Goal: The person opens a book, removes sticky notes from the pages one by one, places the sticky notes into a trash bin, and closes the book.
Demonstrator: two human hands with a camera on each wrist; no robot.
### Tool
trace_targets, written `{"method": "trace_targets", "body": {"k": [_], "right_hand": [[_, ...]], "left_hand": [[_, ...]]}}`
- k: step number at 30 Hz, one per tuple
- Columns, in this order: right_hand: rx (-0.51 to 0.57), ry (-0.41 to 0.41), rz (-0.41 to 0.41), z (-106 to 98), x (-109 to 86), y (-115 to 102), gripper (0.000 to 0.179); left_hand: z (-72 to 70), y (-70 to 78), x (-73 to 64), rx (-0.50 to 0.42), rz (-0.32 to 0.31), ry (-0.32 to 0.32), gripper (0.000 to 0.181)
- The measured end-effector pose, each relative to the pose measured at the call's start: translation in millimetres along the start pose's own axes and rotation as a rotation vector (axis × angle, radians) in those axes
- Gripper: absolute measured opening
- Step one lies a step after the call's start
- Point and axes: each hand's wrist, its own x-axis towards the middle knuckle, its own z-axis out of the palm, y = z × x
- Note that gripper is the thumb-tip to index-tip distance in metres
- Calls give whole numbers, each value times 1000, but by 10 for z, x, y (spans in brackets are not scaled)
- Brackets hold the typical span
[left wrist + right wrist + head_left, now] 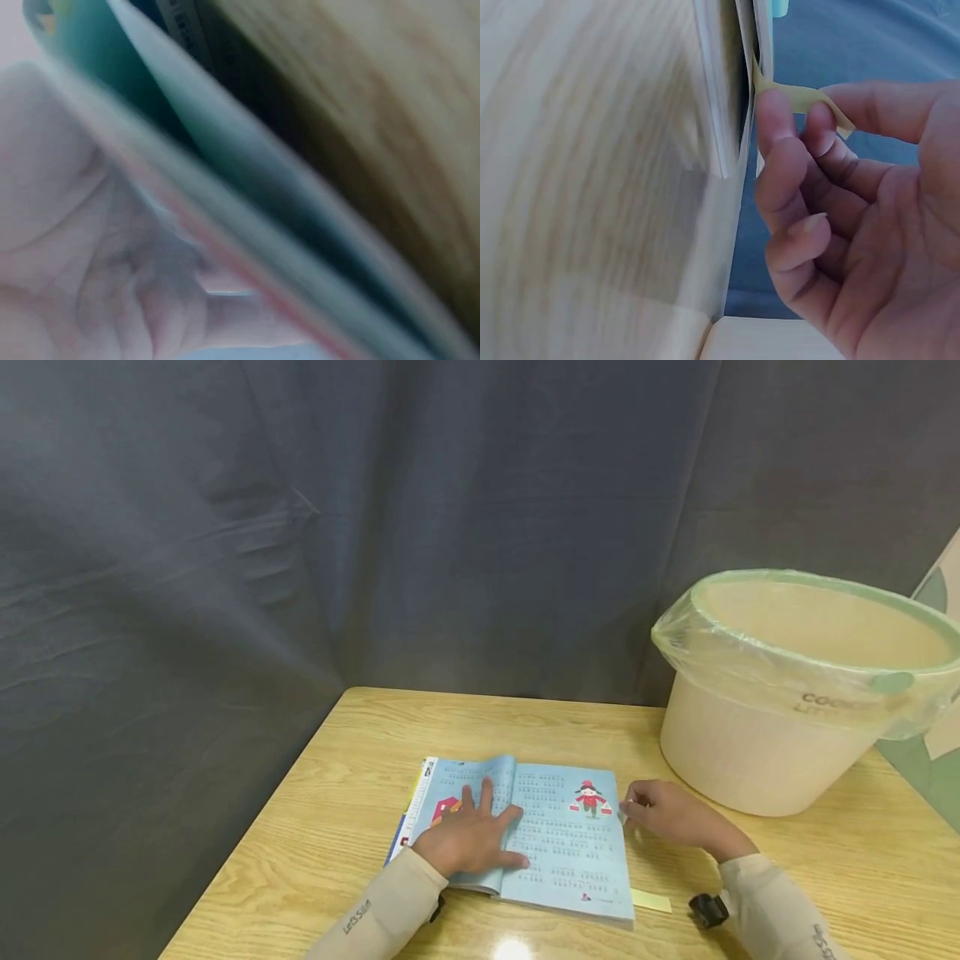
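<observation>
Working with a thin yellow strip (pixel 802 96) at the side of a book (pixel 570 852) looks like the step in hand. The right hand (pixel 667 814) has the strip in a small pinch, with its thumb and bent fingers close together on the paper. One end of the strip meets the edges of the pages, and the other end pokes out past the thumb. I can't tell how far in it goes, or if it is stuck there.

The left hand (pixel 468 835) lies flat on the left page with its fingers spread wide. It grips nothing. Its thumb reaches over the middle fold onto the right page, and that seems to help hold the book down.

The book lies toward the near side of the desk (pixel 270 843), well in from the left edge. Blue pages are showing. A yellow piece (pixel 651 901) sticks out on the desk by the book's near right corner. A big bucket (pixel 735 752) with a thin bag over its rim stands at the far right corner of the desk.

I think the next move calls for a soft, slow right hand, so the page does not rip or fold. The left hand should press lightly, so the book can't slide.
</observation>
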Motion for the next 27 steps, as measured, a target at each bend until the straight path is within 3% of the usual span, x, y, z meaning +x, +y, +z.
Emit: {"method": "trace_targets", "body": {"k": [10,21,27], "right_hand": [[65,34,-4,-88,-55,-132,23],[-20,131,-12,-137,-84,-254,22],[-112,86,35,-73,-55,-151,14]], "left_hand": [[5,1,-35,98,20,22,65],[15,6,-29,127,11,28,63],[25,7,-15,133,9,29,63]]}}
